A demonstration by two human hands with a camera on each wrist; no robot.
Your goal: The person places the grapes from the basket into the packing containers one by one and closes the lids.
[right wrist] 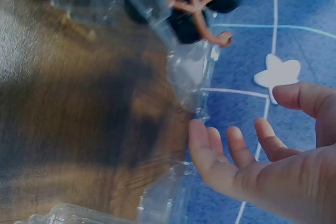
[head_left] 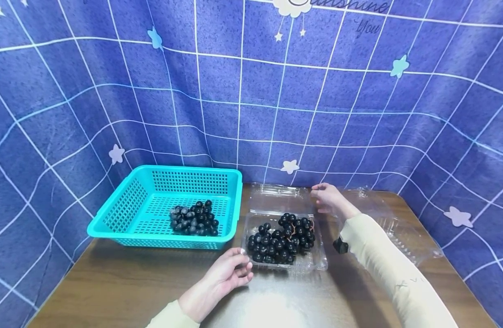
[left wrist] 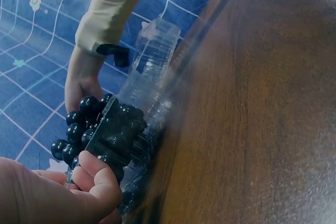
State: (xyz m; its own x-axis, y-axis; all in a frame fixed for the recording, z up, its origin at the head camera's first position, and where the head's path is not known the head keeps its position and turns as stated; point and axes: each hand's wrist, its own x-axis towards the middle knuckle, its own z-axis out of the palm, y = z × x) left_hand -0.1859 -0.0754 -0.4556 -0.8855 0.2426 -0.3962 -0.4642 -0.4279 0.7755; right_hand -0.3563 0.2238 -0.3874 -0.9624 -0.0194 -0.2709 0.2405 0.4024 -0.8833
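Observation:
A clear plastic clamshell box lies opened out on the table, with a bunch of dark grapes in its base and its lid folded back toward the curtain. My left hand pinches the near left corner of the box, thumb and fingers bent at the rim. In the left wrist view, the fingertips are right at the box's edge, beside the grapes. My right hand is by the lid's right side, fingers loosely bent and apart. Nothing lies between those fingers in the right wrist view.
A turquoise plastic basket with more dark grapes stands at the left. Another opened clear box lies at the right, partly behind my right sleeve. A blue grid-patterned curtain borders the wooden table.

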